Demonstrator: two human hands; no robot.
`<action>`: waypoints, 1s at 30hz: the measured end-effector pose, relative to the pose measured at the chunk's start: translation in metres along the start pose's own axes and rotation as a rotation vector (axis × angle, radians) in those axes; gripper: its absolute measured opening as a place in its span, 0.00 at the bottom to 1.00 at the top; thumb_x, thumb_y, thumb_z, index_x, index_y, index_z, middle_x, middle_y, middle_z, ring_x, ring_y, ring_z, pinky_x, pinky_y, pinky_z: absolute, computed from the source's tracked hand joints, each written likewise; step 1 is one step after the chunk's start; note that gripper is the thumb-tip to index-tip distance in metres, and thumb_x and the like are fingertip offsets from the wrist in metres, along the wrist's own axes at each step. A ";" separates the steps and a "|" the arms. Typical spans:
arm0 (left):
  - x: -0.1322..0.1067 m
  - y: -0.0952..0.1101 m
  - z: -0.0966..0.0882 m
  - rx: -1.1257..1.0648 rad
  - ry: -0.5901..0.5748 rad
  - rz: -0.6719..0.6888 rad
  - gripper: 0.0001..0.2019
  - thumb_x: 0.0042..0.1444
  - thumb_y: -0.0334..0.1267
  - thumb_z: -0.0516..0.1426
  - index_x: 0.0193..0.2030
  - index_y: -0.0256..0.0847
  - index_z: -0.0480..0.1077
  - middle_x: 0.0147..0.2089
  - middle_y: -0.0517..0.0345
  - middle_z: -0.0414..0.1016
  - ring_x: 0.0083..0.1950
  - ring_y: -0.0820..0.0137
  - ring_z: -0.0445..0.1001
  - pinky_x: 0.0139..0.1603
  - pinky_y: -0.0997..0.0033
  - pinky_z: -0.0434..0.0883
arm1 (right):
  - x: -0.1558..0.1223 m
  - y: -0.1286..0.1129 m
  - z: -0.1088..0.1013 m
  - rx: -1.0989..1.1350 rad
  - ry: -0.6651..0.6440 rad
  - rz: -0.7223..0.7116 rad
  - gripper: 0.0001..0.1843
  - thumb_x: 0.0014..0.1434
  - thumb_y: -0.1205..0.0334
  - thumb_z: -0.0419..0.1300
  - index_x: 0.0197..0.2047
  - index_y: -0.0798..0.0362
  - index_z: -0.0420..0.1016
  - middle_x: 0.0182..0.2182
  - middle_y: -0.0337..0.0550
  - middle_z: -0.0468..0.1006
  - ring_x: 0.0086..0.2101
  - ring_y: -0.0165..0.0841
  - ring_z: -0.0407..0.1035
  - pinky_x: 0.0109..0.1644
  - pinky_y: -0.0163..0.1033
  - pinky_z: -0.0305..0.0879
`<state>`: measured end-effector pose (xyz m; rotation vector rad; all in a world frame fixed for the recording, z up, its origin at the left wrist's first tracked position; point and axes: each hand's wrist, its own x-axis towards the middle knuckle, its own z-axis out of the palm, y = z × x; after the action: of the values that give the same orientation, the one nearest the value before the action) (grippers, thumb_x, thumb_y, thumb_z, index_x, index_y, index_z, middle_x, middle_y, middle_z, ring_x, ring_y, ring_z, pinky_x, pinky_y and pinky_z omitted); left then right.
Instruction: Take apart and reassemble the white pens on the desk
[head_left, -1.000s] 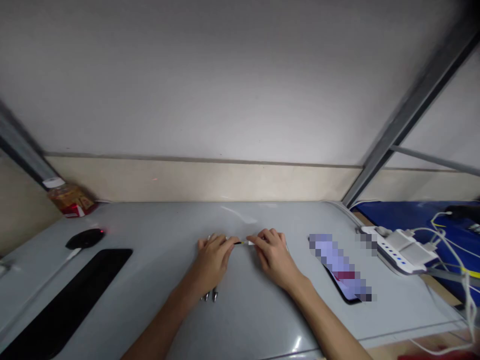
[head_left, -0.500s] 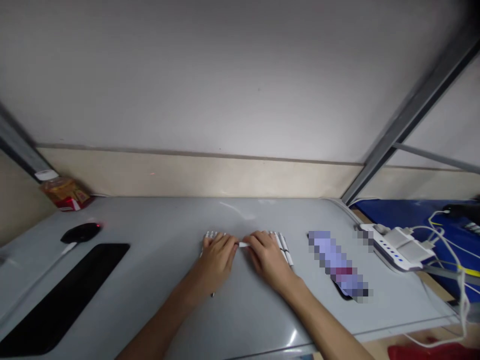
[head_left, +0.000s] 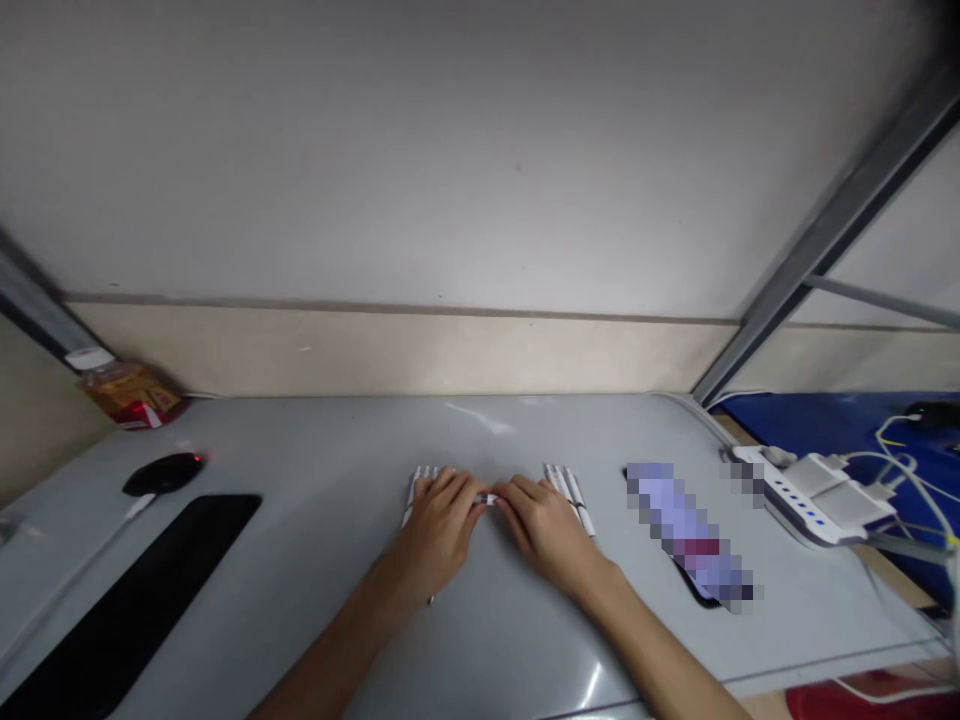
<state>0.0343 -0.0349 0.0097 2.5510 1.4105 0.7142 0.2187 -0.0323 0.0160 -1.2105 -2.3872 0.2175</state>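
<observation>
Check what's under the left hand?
White pens poke out beyond the left hand, lying on the grey table; one tip shows near the wrist. Their middles are covered, so the count is unclear.

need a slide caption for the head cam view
Both hands, left hand and right hand, pinch a small white piece over a grey table, white pens beside them.

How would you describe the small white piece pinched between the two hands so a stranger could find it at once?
Start at the grey table and go to its middle, where the left hand and right hand meet. The small white piece sits between their fingertips, unlike the white pens lying beside the right hand.
</observation>
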 end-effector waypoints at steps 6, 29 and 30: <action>-0.001 -0.001 0.001 -0.139 0.004 0.027 0.12 0.65 0.28 0.43 0.47 0.43 0.65 0.44 0.55 0.68 0.47 0.66 0.65 0.51 0.62 0.62 | -0.002 0.002 -0.001 0.113 0.024 0.027 0.09 0.65 0.68 0.51 0.47 0.53 0.67 0.39 0.45 0.74 0.39 0.34 0.69 0.41 0.36 0.62; 0.001 -0.011 0.006 -0.209 0.020 -0.034 0.08 0.64 0.33 0.48 0.43 0.43 0.67 0.43 0.56 0.71 0.46 0.67 0.69 0.49 0.63 0.66 | -0.001 -0.001 -0.001 -0.013 0.008 0.011 0.11 0.67 0.65 0.49 0.49 0.52 0.68 0.38 0.44 0.74 0.39 0.36 0.67 0.45 0.40 0.57; 0.001 -0.009 0.004 -0.207 0.018 -0.028 0.07 0.63 0.33 0.49 0.43 0.43 0.67 0.43 0.56 0.71 0.46 0.67 0.68 0.49 0.63 0.66 | -0.002 -0.001 -0.002 0.002 0.005 0.008 0.10 0.66 0.65 0.50 0.49 0.52 0.68 0.38 0.44 0.74 0.39 0.35 0.67 0.44 0.39 0.58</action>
<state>0.0295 -0.0286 0.0028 2.3683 1.3004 0.8330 0.2196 -0.0343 0.0172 -1.2190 -2.3772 0.2189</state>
